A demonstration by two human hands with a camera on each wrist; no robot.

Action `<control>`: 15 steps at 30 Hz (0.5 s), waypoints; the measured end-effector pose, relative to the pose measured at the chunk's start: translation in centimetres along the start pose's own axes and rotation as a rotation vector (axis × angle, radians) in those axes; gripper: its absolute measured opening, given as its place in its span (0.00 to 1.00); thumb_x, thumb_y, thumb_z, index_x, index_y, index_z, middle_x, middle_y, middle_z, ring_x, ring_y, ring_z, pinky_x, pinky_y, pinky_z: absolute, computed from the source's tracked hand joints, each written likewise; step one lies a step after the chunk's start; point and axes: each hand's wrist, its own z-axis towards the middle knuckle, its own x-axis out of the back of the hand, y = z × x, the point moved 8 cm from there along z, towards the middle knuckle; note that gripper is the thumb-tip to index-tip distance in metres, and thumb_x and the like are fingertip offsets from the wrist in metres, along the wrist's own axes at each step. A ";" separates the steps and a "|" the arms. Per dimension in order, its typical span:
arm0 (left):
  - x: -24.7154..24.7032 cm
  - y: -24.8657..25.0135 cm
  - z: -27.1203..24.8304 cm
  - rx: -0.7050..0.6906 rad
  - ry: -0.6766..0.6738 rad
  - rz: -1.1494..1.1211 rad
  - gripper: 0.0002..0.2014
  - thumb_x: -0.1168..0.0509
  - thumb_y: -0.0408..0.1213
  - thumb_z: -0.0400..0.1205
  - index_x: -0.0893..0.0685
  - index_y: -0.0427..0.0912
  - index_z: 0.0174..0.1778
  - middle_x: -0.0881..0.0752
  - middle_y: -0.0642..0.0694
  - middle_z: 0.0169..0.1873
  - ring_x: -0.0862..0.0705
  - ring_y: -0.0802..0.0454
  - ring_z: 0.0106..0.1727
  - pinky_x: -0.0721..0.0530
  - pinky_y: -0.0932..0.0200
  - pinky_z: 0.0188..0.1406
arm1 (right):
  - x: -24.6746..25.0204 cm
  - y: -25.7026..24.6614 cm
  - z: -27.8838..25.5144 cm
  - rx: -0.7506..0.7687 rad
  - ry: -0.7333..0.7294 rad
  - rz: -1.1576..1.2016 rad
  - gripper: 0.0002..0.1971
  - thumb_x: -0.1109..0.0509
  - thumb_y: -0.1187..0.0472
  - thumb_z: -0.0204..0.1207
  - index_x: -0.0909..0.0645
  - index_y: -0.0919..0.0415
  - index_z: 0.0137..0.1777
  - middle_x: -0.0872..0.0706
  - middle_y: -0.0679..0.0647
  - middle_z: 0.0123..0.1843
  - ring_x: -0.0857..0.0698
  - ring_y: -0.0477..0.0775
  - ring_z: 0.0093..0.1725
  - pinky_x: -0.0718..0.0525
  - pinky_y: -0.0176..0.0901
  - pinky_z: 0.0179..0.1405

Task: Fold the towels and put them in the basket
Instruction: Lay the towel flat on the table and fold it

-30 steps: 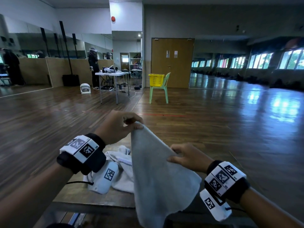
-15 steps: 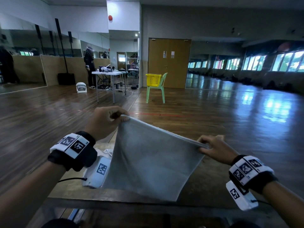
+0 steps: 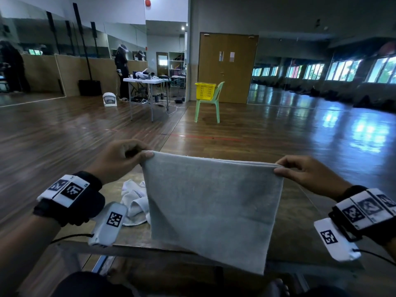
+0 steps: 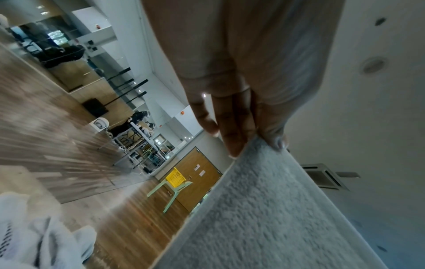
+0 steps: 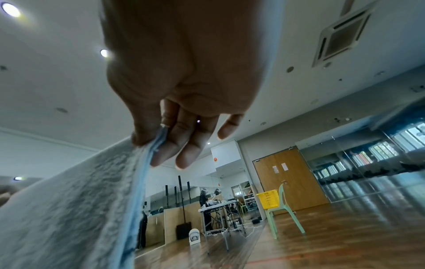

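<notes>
Grey towel (image 3: 211, 207), doubled edge visible at right hand (image 5: 184, 76)

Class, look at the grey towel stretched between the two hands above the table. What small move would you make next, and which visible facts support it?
Probably bring the left hand across to the right hand, halving the grey towel again. Each hand pinches a top corner, the top edge is taut, and the right wrist view shows doubled layers there. The yellow basket sits on a distant chair, so packing comes later.
</notes>
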 end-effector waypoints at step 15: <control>-11.4 -9.9 0.6 0.117 0.122 0.197 0.03 0.30 0.30 0.77 0.12 0.37 0.45 0.12 0.48 0.36 0.17 0.53 0.38 0.27 0.77 0.41 | -8.0 13.0 4.7 -0.059 0.210 -0.068 0.15 0.28 0.72 0.70 0.18 0.49 0.45 0.17 0.38 0.42 0.20 0.35 0.44 0.27 0.20 0.46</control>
